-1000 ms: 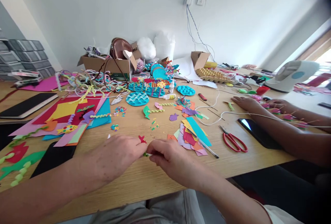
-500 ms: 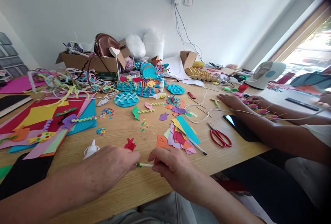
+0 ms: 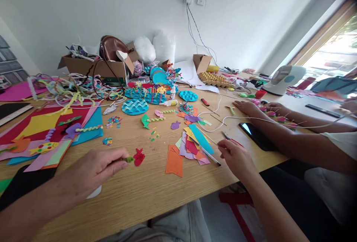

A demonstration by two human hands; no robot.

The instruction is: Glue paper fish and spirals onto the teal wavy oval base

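My left hand (image 3: pixel 104 167) pinches a small green twisted piece (image 3: pixel 129 159), whose tip shows past the fingertips. Just right of that tip a red fish cutout (image 3: pixel 138 157) lies on the wooden table (image 3: pixel 134 197). My right hand (image 3: pixel 235 158) is closed round the lower end of a thin pale stick (image 3: pixel 209 137), over the red-handled scissors (image 3: pixel 232 139), which it partly covers. Between the hands lie an orange paper piece (image 3: pixel 174 162), a pile of coloured paper scraps (image 3: pixel 192 147) and a pen (image 3: pixel 208 153). Part of a white bottle shows beneath my left wrist.
A phone (image 3: pixel 258 137) and another person's forearms (image 3: pixel 276 130) are at the right. A white cable (image 3: pixel 251 118) crosses the table. Blue wavy discs (image 3: pixel 135 106) and a glue bottle (image 3: pixel 173 92) stand further back. Coloured sheets (image 3: pixel 41 123) cover the left side.
My hands have moved apart, left hand leftward with the green piece, right hand rightward to the scissors with the pale stick. The orange paper piece now shows fully.
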